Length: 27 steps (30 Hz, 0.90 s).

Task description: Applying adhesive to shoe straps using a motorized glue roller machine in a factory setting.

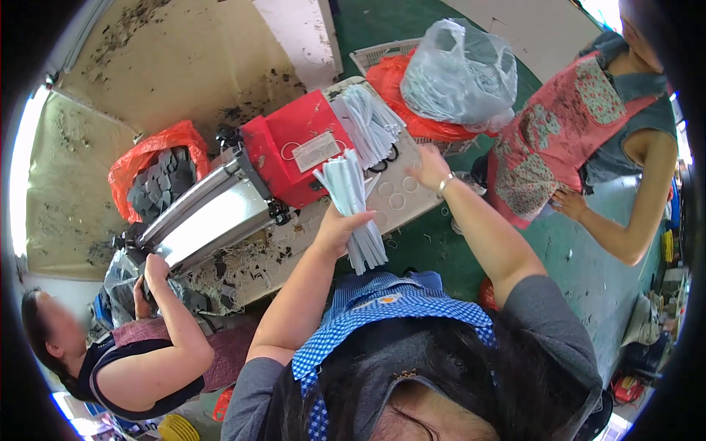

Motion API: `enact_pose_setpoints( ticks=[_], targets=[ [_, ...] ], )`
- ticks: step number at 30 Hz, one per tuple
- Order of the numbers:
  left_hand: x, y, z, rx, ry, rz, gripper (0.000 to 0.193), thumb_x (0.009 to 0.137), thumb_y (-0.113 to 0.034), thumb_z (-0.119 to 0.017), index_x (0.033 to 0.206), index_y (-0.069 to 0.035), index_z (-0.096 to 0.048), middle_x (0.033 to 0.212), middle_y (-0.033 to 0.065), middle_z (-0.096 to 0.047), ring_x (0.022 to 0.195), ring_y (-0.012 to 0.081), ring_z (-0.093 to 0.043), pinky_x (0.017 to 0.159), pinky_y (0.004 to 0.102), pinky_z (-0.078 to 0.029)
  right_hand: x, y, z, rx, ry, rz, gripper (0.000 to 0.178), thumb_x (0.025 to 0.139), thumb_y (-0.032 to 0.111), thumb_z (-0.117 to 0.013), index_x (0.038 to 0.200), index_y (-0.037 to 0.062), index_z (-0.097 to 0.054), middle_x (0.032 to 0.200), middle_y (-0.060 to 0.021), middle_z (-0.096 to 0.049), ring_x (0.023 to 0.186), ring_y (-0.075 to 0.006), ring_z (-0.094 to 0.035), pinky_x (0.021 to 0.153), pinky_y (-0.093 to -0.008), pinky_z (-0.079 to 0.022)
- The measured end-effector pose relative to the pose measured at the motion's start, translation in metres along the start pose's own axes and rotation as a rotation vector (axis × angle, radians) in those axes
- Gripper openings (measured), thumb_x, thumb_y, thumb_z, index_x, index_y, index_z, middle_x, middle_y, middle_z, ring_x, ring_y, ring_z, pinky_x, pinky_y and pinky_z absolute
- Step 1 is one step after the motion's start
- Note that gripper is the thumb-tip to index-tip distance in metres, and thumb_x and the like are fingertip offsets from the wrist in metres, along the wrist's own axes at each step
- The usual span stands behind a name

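The left hand (340,229) grasps a bundle of white strips (353,192) around its lower half, thumb across the front and the fingers closed behind. The bundle stands out past the near edge of the table (423,197), its top leaning toward 11 o'clock and its lower ends spreading slightly toward 5 o'clock. At least 1 strip sits askew on its right side.

The right hand (429,170) is at 2 o'clock from the left, over the table, its fingers reaching toward 9 o'clock with the grip loose; whether they touch or pinch anything, I cannot tell. Pale thin rings (397,193) lie at about 7 o'clock from it, and dark bands (392,156) at 10 o'clock. More white strips (368,121) lie in a loose heap at 12 o'clock from the bundle, beside the red machine housing (290,147).

To handle the bundle well, I would grip it firmly enough that no strip slides lengthwise, yet not so hard that the soft-looking strips crease. Tapping the uneven ends level on the table and tucking in the stray strip should help. The right fingers would do best to pinch only 1 ring at a time, without sweeping the loose heap.
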State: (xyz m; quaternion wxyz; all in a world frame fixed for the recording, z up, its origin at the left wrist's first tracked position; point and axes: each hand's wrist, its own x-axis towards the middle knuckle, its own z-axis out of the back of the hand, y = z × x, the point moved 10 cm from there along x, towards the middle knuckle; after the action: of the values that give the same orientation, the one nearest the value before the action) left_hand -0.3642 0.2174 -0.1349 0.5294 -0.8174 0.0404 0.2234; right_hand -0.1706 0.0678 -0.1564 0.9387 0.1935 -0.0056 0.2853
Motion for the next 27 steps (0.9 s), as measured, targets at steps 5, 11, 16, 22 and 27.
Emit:
enact_pose_setpoints(
  ticks=[5,11,16,22,27],
  targets=[
    [-0.002,-0.007,-0.006,0.389,-0.097,-0.142,0.064,0.064,-0.007,-0.077,0.116,0.001,-0.040,0.107,0.0124,-0.054,0.094,0.0213,-0.057,0.080,0.0355,-0.047,-0.094,0.131,-0.034,1.432,0.816,-0.318,0.052,0.075,0.027,-0.071,0.115,-0.0014,-0.052,0.107,-0.0136,-0.059,0.100,-0.0240,-0.057,0.086,-0.0378,-0.045],
    [-0.002,0.011,-0.001,-0.233,-0.039,0.067,0.046,0.071,0.005,-0.064,0.113,-0.001,-0.048,0.105,0.0130,-0.058,0.095,0.0258,-0.059,0.083,0.0418,-0.048,-0.096,0.126,-0.035,1.859,0.540,-0.629,0.040,0.077,0.010,-0.068,0.112,0.0005,-0.054,0.103,-0.0097,-0.060,0.093,-0.0216,-0.060,0.083,-0.0395,-0.048],
    [-0.009,0.011,0.002,-0.113,-0.046,0.052,0.045,0.066,0.007,-0.067,0.108,-0.002,-0.053,0.099,0.0092,-0.062,0.086,0.0230,-0.062,0.080,0.0379,-0.049,-0.099,0.134,-0.021,1.985,0.539,-0.705,0.035,0.076,0.006,-0.068,0.108,0.0001,-0.056,0.101,-0.0105,-0.061,0.088,-0.0227,-0.061,0.082,-0.0385,-0.048],
    [-0.022,0.001,0.010,0.030,-0.091,-0.043,0.041,0.069,0.001,-0.071,0.106,-0.001,-0.056,0.098,0.0072,-0.062,0.087,0.0179,-0.060,0.078,0.0333,-0.049,-0.095,0.130,-0.038,1.784,0.454,-0.717,0.026,0.075,0.005,-0.068,0.100,-0.0021,-0.060,0.093,-0.0117,-0.064,0.084,-0.0227,-0.062,0.077,-0.0381,-0.051],
    [-0.031,0.018,0.028,-0.310,-0.118,0.028,0.037,0.074,0.001,-0.067,0.109,-0.001,-0.056,0.098,0.0079,-0.062,0.089,0.0195,-0.060,0.078,0.0339,-0.049,-0.098,0.142,-0.043,1.844,0.519,-0.765,0.027,0.076,0.004,-0.066,0.101,-0.0032,-0.060,0.095,-0.0121,-0.063,0.083,-0.0228,-0.063,0.075,-0.0376,-0.052]
  ],
)
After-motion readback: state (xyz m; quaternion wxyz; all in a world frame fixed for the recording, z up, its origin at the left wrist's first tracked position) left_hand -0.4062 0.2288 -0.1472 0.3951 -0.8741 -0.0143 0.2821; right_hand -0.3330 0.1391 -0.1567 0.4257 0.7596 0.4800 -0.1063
